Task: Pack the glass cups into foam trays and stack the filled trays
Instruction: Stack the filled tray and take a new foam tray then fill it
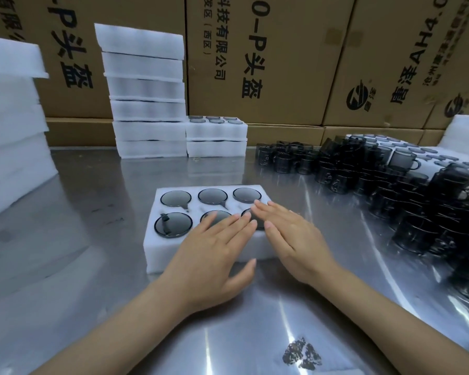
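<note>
A white foam tray (157, 249) lies on the steel table in front of me, its round pockets holding dark glass cups (175, 198). My left hand (214, 250) lies flat with straight fingers over the near middle cup. My right hand (287, 234) lies flat beside it, covering the near right cup. Neither hand grips anything. A large heap of loose smoky glass cups (390, 182) with handles stands at the right. Stacked filled trays rise at the back: a tall stack (146, 109) and a short stack (217, 139) with cups showing on top.
Another pile of white foam (11, 136) stands at the far left. Foam trays (460, 147) also sit behind the cup heap at the right. Cardboard boxes (268, 58) wall off the back. The steel table (92, 207) reflects light.
</note>
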{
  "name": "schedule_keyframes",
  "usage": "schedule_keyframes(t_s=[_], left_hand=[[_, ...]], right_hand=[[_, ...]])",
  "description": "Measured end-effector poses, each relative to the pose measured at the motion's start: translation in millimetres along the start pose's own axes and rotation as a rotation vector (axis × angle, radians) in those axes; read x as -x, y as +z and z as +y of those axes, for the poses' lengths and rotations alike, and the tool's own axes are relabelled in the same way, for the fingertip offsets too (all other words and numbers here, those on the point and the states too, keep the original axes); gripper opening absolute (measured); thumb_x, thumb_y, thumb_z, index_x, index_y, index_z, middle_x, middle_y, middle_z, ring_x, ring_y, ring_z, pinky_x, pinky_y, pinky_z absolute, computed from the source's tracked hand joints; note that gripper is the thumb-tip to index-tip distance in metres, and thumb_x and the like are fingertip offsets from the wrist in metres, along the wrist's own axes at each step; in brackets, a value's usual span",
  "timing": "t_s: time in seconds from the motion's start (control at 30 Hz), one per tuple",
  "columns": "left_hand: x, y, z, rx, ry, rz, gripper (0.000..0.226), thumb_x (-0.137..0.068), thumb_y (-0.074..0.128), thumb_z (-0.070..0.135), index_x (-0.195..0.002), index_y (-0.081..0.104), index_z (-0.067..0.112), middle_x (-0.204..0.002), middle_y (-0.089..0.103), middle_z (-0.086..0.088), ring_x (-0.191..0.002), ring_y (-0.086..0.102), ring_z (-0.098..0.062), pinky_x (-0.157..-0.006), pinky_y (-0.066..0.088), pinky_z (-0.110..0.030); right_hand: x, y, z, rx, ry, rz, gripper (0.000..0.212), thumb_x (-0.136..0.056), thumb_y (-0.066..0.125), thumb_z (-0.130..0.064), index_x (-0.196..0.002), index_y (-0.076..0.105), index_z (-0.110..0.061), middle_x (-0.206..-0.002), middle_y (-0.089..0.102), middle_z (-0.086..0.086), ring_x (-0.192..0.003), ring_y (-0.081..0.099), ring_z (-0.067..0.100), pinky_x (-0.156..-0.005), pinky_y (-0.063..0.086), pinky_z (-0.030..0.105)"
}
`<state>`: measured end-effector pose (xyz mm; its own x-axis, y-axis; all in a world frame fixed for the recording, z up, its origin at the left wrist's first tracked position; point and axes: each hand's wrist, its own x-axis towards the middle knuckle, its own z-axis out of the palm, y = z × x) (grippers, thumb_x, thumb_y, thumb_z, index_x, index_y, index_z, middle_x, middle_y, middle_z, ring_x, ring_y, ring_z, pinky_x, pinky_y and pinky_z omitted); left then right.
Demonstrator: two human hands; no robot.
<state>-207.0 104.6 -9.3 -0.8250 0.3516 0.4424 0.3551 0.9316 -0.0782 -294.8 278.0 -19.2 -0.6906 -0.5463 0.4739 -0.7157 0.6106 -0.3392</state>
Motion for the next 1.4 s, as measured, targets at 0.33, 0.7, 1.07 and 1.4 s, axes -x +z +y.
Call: schedule_keyframes(t_s=[0.33, 0.7, 1.07, 1.4], left_hand=[[48, -10, -47, 0.475, -0.717, 0.222, 0.061, -0.095, 0.034, 0.054, -0.149, 0.016, 0.032, -0.157, 0.006, 0.014, -0.143, 0.005, 0.0, -0.118, 0.003, -0.034], [28, 3, -61, 1.153, -1.068, 0.223, 0.06, -0.074, 0.039, 0.075, -0.125, 0.055, 0.048, -0.136, 0.052, 0.013, -0.135, 0.036, -0.018, -0.114, 0.023, -0.039], [-24, 37, -63, 1.311, -0.833, 0.556, 0.051, -0.095, 0.053, 0.022, -0.143, 0.037, 0.027, -0.141, 0.047, 0.011, -0.128, 0.043, -0.005, -0.104, 0.035, -0.021], [-67, 69, -121, 0.977, -0.892, 0.292, 0.045, -0.096, 0.02, 0.058, -0.131, 0.045, 0.044, -0.146, 0.042, 0.015, -0.132, 0.037, -0.003, -0.111, 0.025, -0.029]], right_hand=[[-1, -2, 7, -0.382, 0.467, -0.061, 0.078, -0.078, 0.022, -0.077, -0.114, 0.063, -0.021, -0.118, 0.064, -0.007, -0.115, 0.054, 0.016, -0.093, 0.04, 0.03], [-14, -10, -4, -1.439, 0.594, -0.137, 0.05, -0.089, 0.046, -0.053, -0.131, 0.055, -0.028, -0.114, 0.067, 0.003, -0.106, 0.063, 0.02, -0.09, 0.051, 0.041], [-63, 37, -33, -1.755, 0.815, -0.014, 0.059, -0.073, 0.069, -0.041, -0.127, 0.056, -0.022, -0.116, 0.069, 0.001, -0.106, 0.066, 0.019, -0.09, 0.047, 0.035], [-145, 50, 0, -1.766, 0.99, 0.291, 0.034, -0.079, 0.07, -0.035, -0.108, 0.06, -0.02, -0.088, 0.075, 0.002, -0.085, 0.069, 0.016, -0.062, 0.052, 0.03]])
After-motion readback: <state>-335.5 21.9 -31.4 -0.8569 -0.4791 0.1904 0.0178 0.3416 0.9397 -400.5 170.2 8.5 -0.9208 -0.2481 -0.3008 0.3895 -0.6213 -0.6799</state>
